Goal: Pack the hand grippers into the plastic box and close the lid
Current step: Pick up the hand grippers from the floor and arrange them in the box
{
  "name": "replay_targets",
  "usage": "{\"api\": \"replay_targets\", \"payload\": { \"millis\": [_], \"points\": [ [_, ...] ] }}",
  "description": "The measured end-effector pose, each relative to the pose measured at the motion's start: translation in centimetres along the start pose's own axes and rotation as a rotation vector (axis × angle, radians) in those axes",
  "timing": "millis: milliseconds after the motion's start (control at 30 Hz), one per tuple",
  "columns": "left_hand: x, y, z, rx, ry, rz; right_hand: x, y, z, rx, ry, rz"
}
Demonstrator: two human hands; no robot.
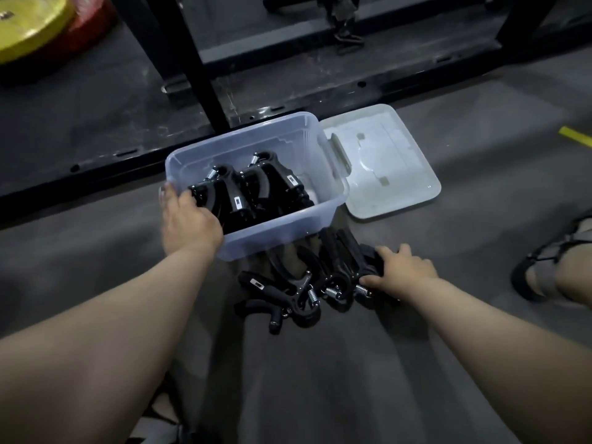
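Grey floor (320, 379), clear plastic box (272, 238) holding black hand grippers (256, 187), white lid (390, 168) flat beside its right, loose grippers (298, 283) piled before it, left hand (189, 219) curled over the box's near-left rim, right hand (403, 270) gripping the pile's rightmost gripper.

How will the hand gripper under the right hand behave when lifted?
The hand gripper under the right hand looks rigid moulded plastic, so probably stiff. Its spring and hooked handles may snag the tangled floor pile. Irregular shape: unlikely to roll.
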State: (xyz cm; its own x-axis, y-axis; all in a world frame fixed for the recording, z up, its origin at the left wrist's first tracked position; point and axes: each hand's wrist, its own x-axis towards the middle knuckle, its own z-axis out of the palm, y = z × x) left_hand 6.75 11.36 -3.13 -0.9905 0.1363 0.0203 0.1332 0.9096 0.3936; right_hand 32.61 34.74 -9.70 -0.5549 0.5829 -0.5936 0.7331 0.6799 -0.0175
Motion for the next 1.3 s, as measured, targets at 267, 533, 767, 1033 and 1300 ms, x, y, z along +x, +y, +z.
{"api": "replay_targets", "payload": {
  "millis": [267, 533, 767, 1033, 1300],
  "points": [
    [-0.2, 0.1, -0.2, -0.003, 0.004, -0.008, 0.3, 0.0, -0.6, 0.358, 0.035, -0.113],
    [-0.1, -0.1, -0.1, -0.013, 0.012, -0.013, -0.1, 0.3, -0.1, 1.257, 0.425, 0.323],
    [-0.1, -0.2, -0.1, -0.015, 0.016, 0.005, -0.4, -0.1, -6.0, 1.246, -0.103, 0.331],
    [-0.2, -0.1, -0.2, -0.024, 0.014, -0.003, 0.2, -0.6, -4.6, 1.412, 0.176, 0.048],
    [-0.3, 0.0, -0.4, -0.021, 0.011, -0.004, -0.5, -3.2, -0.1, 1.332, 0.095, -0.073]
  ]
}}
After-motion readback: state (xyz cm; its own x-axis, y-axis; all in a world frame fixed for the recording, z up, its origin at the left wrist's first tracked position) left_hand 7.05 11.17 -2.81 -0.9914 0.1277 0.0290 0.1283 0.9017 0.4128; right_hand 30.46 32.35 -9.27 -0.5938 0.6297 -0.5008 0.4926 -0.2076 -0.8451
